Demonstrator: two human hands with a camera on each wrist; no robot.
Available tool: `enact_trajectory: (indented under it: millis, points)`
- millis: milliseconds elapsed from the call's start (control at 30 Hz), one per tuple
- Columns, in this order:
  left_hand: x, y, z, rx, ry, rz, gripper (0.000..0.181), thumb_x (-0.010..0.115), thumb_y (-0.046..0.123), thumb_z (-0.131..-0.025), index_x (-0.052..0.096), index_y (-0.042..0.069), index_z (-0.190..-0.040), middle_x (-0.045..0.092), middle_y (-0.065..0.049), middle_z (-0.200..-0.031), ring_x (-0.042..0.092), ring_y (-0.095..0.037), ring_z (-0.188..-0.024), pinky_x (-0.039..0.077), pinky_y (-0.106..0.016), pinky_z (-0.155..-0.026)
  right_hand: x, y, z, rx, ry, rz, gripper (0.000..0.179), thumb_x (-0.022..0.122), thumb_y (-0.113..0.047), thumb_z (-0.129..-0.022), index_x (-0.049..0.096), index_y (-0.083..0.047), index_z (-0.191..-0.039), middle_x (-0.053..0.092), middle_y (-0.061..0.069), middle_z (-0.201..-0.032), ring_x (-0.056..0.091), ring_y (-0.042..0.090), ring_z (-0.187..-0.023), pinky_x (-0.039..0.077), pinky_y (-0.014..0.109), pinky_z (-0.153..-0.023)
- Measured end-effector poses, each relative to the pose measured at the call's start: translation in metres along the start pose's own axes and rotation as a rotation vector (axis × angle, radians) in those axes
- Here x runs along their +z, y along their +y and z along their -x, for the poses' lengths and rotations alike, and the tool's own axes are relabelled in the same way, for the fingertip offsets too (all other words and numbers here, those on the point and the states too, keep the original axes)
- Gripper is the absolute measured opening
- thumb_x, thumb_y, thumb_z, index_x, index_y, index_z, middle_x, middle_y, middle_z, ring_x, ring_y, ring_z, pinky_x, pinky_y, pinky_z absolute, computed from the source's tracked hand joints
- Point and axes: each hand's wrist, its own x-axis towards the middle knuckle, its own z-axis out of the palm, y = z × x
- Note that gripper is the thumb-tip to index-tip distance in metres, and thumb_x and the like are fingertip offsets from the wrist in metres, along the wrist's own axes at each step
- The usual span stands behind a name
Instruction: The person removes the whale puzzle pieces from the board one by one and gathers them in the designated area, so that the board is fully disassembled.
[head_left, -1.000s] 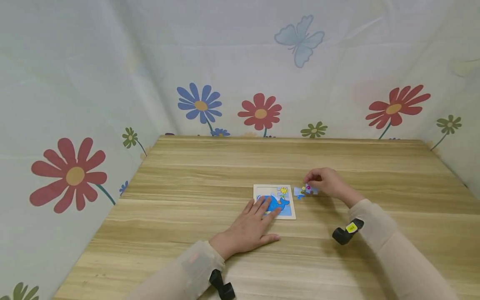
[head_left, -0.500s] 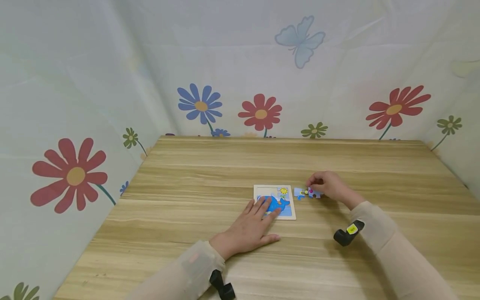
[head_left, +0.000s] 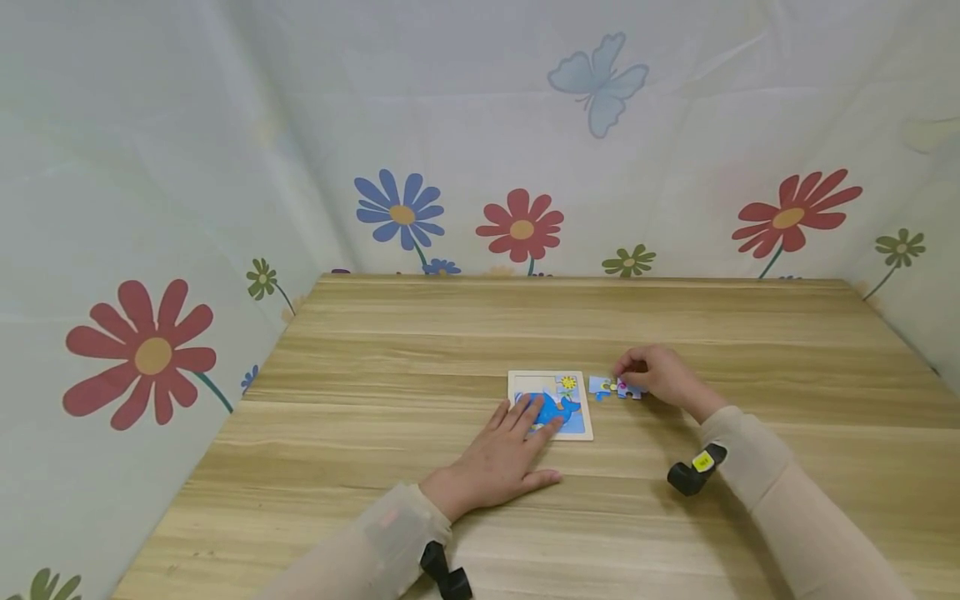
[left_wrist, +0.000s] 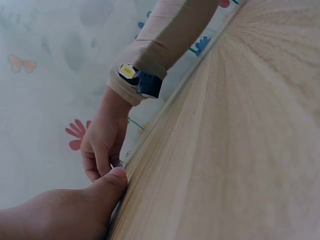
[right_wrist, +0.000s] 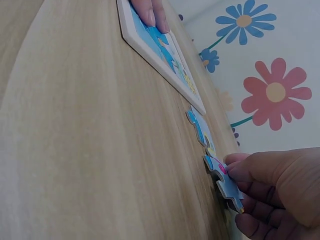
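My left hand [head_left: 498,454] lies with its fingers straight and spread, fingertips resting on a framed jigsaw puzzle [head_left: 512,385]. That puzzle shows a blue whale and a yellow sun, and its upper left part is bare backing. Just right of the frame, my right hand [head_left: 660,373] pinches a pale blue puzzle piece [right_wrist: 227,187] with a pink swirl between thumb and fingers. The held piece sits low at the tabletop, edge against a second puzzle piece [right_wrist: 197,125] that lies nearer the frame. Fingers hide part of the held piece.
Both hands are over a wood-grain table [head_left: 375,358]. Behind and beside it hangs a white cloth [head_left: 465,100] printed with flowers and a butterfly. Each sleeve carries a black wrist camera [head_left: 696,471].
My right hand has moved slightly right and down, lowering the swirl piece beside the other piece. The left hand and framed puzzle have stayed in place.
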Motion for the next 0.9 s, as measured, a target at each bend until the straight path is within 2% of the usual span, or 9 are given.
enact_trajectory:
  millis: [433, 633, 900]
  points:
    - [0.000, 0.000, -0.001, -0.003, -0.010, -0.004, 0.073, 0.031, 0.064, -0.096, 0.020, 0.024, -0.155, 0.013, -0.013, -0.162, 0.011, -0.031, -0.151, 0.015, -0.050, -0.121, 0.002, 0.000, 0.002, -0.011, 0.051, -0.007, 0.009, 0.063, -0.008, -0.090, 0.070, -0.004, -0.094, 0.070, 0.010, -0.092, 0.056, 0.016, -0.081, 0.047, 0.031, -0.076]
    - [-0.001, -0.002, -0.003, -0.005, -0.015, -0.019, 0.072, 0.031, 0.065, -0.096, 0.021, 0.024, -0.154, 0.014, -0.013, -0.162, 0.012, -0.031, -0.150, 0.015, -0.052, -0.121, 0.004, -0.006, 0.003, -0.020, 0.095, -0.019, 0.011, 0.064, -0.011, -0.090, 0.070, -0.004, -0.095, 0.070, 0.011, -0.094, 0.060, 0.019, -0.085, 0.049, 0.036, -0.080]
    - [-0.004, -0.001, -0.006, 0.005, 0.006, -0.033, 0.070, 0.033, 0.065, -0.095, 0.033, 0.022, -0.151, 0.025, -0.014, -0.159, 0.020, -0.031, -0.149, 0.016, -0.051, -0.121, 0.010, -0.015, 0.001, -0.045, 0.120, -0.047, 0.011, 0.064, -0.010, -0.091, 0.070, -0.004, -0.098, 0.071, 0.012, -0.096, 0.062, 0.024, -0.088, 0.050, 0.039, -0.081]
